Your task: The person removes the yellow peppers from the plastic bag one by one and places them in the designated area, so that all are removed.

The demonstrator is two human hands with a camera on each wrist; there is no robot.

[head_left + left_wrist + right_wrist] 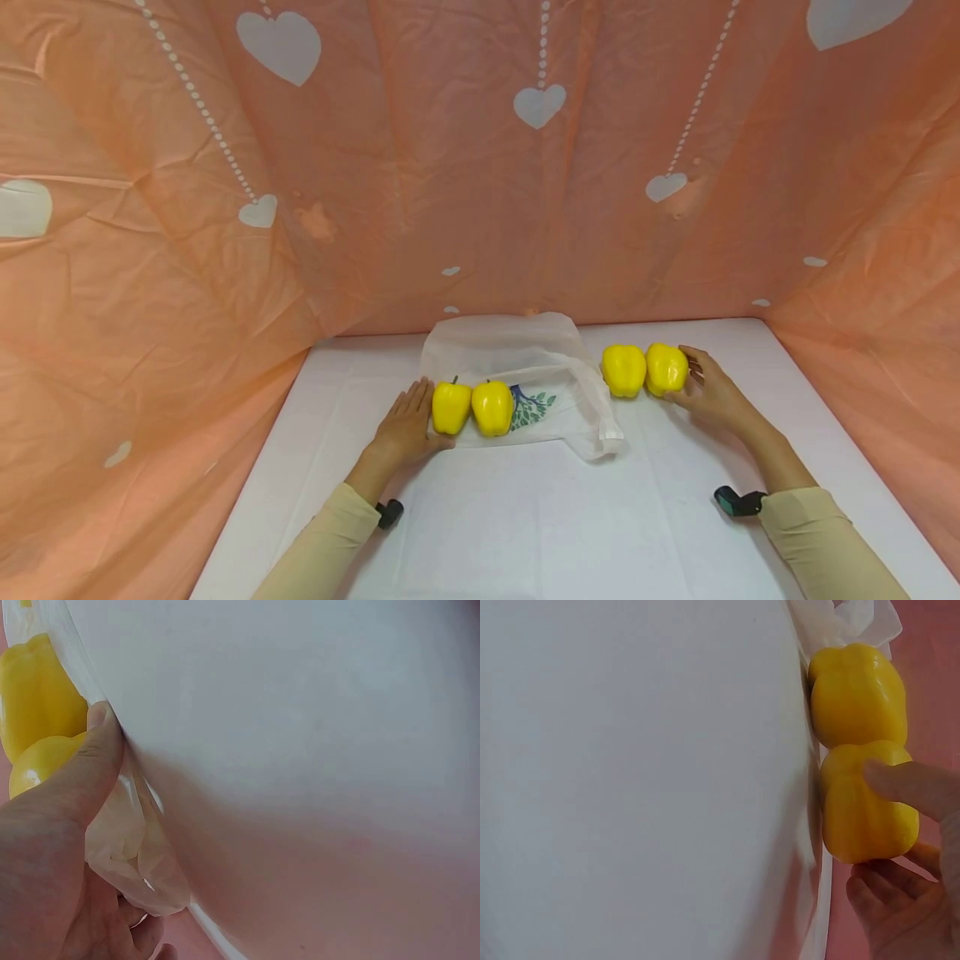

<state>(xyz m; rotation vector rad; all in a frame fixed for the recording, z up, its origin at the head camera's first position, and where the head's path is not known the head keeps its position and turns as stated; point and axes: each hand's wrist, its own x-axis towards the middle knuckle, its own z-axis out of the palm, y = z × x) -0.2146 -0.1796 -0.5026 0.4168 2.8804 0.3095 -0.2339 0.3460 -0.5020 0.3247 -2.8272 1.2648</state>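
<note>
Two yellow bell peppers lie side by side on a thin white plastic bag (495, 342). Against the outer side of the left one (451, 408), my left hand (405, 423) rests on the bag with its fingers extended. Its thumb (97, 742) lies along the front of that pepper, near the bag's edge. The other pepper on the bag (492, 408) sits just to the right, untouched. Farther right, another pair of yellow bell peppers stands on the table. My right hand (708, 387) holds the outer one (667, 369) between thumb and curved fingers, beside its neighbour (623, 371).
The table (525, 517) has a white cover. A blue and green tree print (532, 407) shows on the bag, whose crumpled right end (600, 433) reaches toward the right pair. Orange sheeting with white hearts (465, 183) encloses the back and sides.
</note>
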